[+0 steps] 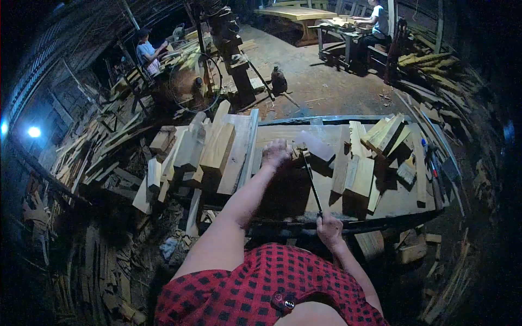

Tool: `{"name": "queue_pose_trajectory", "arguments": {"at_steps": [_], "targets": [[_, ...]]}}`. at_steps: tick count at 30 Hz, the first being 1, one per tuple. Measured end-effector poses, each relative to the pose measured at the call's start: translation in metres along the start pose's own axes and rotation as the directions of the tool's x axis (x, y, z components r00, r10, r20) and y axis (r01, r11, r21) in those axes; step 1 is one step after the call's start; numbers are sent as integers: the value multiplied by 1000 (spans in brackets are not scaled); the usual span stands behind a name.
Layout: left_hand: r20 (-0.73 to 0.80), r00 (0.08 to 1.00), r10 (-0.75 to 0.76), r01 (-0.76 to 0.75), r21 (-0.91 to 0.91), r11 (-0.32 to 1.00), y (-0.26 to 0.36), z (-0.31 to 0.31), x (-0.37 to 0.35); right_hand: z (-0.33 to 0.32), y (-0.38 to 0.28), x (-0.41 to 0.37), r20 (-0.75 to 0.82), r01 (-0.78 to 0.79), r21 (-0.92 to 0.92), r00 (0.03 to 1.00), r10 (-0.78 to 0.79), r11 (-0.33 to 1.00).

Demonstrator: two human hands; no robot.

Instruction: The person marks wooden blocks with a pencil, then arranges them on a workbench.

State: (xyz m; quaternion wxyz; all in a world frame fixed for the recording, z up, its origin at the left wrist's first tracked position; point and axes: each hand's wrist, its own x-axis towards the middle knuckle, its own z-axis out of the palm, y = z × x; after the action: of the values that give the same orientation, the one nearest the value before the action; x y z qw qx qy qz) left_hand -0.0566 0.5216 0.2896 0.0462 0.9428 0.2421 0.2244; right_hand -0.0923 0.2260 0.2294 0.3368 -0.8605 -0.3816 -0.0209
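Note:
My right hand is closed round the near end of a long, thin dark bar-shaped tool, whose exact kind I cannot make out. The bar slants up and leftward across the workbench. Its far end touches or lies beside a small wooden piece. My left hand, fingers curled, grips that piece at its left side; the fingertips are partly hidden. Just right of the piece lies a pale, whitish sheet.
Wooden blocks crowd the bench's left side; more cut blocks stand at right, near pens or slim tools. Beyond are a spoked wheel and two people at work, one left, one right. Scrap wood covers the floor.

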Motion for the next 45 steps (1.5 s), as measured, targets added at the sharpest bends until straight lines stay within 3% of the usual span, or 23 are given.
{"name": "queue_pose_trajectory", "arguments": {"at_steps": [7, 9, 13, 16, 22, 24, 28, 33, 36, 38, 41, 45], "targets": [[-97, 995, 18, -10, 77, 997, -5, 12, 3, -5, 0, 1, 63, -12, 41, 998, 10, 999], [36, 999, -17, 15, 56, 998, -3, 5, 4, -6, -3, 1, 34, -5, 59, 999, 3, 998], [28, 1000, -14, 15, -33, 999, -4, 1, 4, -5, 0, -1, 60, -27, 51, 998, 24, 998], [140, 989, -45, 60, -109, 992, -8, -7, 10, -3, -1, -2, -9, 16, 42, 1000, -15, 999], [355, 935, 24, 52, -203, 978, -8, -14, 10, -6, -5, -1, 17, 10, 25, 1000, -10, 1000], [173, 985, 10, 1, -60, 998, -8, -6, 6, -7, -7, 0, 13, -19, -6, 1000, 19, 1000], [59, 996, 67, -67, -6, 998, -14, 5, 3, -10, -14, 2, 36, -73, 26, 997, 72, 997], [50, 997, 55, -50, -97, 994, -11, -3, 2, -6, -14, 4, -9, -43, -11, 999, 43, 999], [38, 998, 59, -55, -92, 994, -9, -6, 1, -18, -27, 14, 62, -104, -6, 993, 105, 995], [32, 997, 67, -64, -89, 994, -11, -2, 2, -26, -40, 27, 130, -197, -108, 969, 210, 974], [36, 997, 62, -59, -71, 996, -14, 9, 6, -34, -46, 54, 142, -85, -169, 984, 110, 982], [39, 998, 54, -52, -56, 997, -8, -5, 3, -34, -53, 89, 208, -105, -272, 964, 165, 956]]}}
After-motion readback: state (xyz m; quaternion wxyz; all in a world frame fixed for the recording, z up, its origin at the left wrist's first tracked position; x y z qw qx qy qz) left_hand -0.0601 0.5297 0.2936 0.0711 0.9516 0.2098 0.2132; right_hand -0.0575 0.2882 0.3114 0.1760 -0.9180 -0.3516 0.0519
